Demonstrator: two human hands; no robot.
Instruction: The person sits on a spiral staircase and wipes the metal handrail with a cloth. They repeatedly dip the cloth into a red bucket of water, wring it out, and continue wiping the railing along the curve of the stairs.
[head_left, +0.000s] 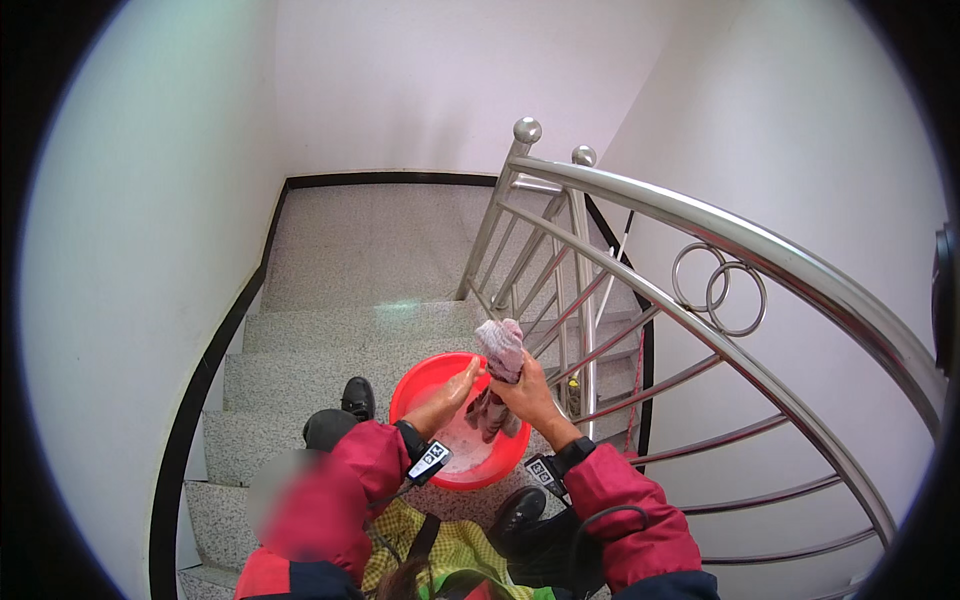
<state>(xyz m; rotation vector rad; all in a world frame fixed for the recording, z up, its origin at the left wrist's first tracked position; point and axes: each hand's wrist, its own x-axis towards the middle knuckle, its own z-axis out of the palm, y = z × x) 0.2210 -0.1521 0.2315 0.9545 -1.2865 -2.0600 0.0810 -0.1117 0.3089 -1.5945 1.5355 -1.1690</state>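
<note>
My right hand (529, 391) grips a bunched, pinkish-grey wet cloth (501, 346) around its middle. One end of the cloth stands up above the fist, and the darker folds hang down over a red plastic basin (411, 379). Wet and holding nothing, my left hand (456, 386) is stretched out over the basin just left of the cloth, its fingers extended. Whether its fingertips touch the cloth I cannot tell. Inside the basin lies cloudy, sudsy water (465, 448).
Speckled stone stairs (292, 382) descend ahead to a landing (360, 240). A stainless-steel railing (652, 196) runs close along my right, a white wall (142, 262) along the left. My black shoes (519, 510) flank the basin. A thin pole (613, 270) leans beyond the railing.
</note>
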